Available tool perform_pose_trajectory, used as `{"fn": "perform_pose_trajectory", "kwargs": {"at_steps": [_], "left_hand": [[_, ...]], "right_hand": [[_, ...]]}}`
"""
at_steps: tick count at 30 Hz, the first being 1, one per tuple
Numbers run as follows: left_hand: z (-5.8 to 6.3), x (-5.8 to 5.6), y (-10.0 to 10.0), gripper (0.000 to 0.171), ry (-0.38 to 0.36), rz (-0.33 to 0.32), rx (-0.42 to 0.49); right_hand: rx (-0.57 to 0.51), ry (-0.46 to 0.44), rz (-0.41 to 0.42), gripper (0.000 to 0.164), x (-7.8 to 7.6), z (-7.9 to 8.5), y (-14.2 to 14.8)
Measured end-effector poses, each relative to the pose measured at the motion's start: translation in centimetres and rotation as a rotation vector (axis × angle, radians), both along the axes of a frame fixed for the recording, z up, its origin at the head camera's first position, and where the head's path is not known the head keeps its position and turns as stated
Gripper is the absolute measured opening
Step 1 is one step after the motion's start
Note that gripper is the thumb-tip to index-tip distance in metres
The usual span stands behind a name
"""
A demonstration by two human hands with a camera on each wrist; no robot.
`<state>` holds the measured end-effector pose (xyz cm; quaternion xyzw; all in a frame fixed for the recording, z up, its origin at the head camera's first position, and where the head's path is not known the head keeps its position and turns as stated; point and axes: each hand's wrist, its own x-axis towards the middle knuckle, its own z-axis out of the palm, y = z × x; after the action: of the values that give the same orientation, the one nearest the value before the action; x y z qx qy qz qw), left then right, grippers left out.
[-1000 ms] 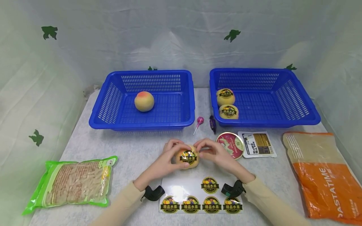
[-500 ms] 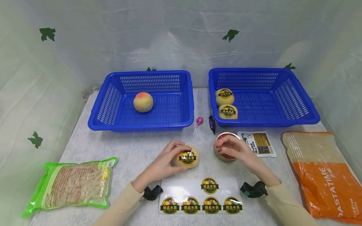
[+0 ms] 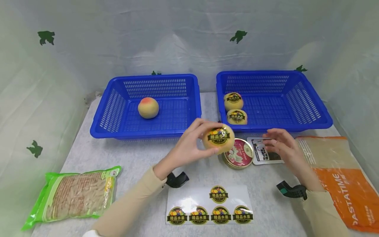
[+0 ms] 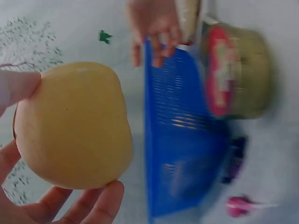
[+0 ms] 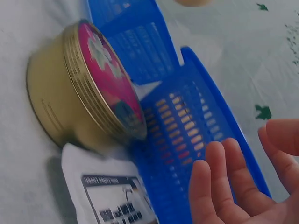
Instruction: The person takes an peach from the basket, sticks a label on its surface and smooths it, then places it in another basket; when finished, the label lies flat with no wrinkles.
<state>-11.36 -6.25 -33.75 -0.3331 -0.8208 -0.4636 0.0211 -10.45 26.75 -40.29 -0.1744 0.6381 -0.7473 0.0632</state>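
My left hand [image 3: 196, 143] grips a pale yellow peach [image 3: 219, 139] with a black and gold fruit sticker on its near side. It holds the peach up in front of the two baskets, overlapping the round candy tin [image 3: 238, 153] in the head view. The left wrist view shows the peach's plain side [image 4: 74, 126], thumb and fingers around it. My right hand [image 3: 282, 146] holds nothing; its fingers are loosely bent above the white packet [image 3: 260, 151]. Two stickered peaches [image 3: 234, 101] sit at the left end of the right blue basket [image 3: 308, 126].
The left blue basket [image 3: 142, 134] holds one peach [image 3: 148, 108] without a visible sticker. A sticker sheet [image 3: 192, 197] lies in front. A lollipop [image 4: 239, 206] and a purple-wrapped candy [image 4: 235, 159] lie near the tin. A green-edged bag [image 3: 80, 194] is left, an orange bag [image 3: 346, 191] right.
My right hand has left the peach and moved right, past the tin to the packet. My left hand has lifted the peach and carried it right and away from me.
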Motion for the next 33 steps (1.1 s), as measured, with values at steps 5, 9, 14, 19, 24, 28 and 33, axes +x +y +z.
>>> {"fn": "perform_pose_trajectory", "kwargs": {"at_steps": [5, 9, 14, 19, 24, 28, 33], "left_hand": [[3.1, -3.8, 3.8, 0.058, 0.007, -0.016, -0.030], [4.0, -7.0, 7.3, 0.056, 0.018, -0.043, -0.129], [3.9, -10.5, 11.2, 0.054, -0.016, -0.093, -0.225], [3.1, -13.2, 14.0, 0.052, -0.058, -0.161, -0.328], [1.7, -14.9, 14.9, 0.051, -0.109, -0.195, -0.435], [1.1, -15.6, 15.5, 0.049, -0.145, -0.220, -0.496], [1.0, -15.7, 16.3, 0.048, -0.205, -0.230, -0.540]], "right_hand": [[-0.073, -0.047, -0.073, 0.033, -0.7, -0.2, 0.9], [-0.044, -0.083, -0.125, 0.035, -1.1, -0.2, 1.1], [-0.002, -0.108, -0.165, 0.035, -1.3, -0.2, 1.2], [0.012, -0.122, -0.161, 0.036, -1.3, -0.4, 1.1], [0.013, -0.118, -0.148, 0.036, -1.4, -0.8, 1.0], [0.008, -0.107, -0.146, 0.037, -1.4, -1.0, 1.1], [0.015, -0.100, -0.143, 0.037, -1.4, -1.0, 1.3]]}}
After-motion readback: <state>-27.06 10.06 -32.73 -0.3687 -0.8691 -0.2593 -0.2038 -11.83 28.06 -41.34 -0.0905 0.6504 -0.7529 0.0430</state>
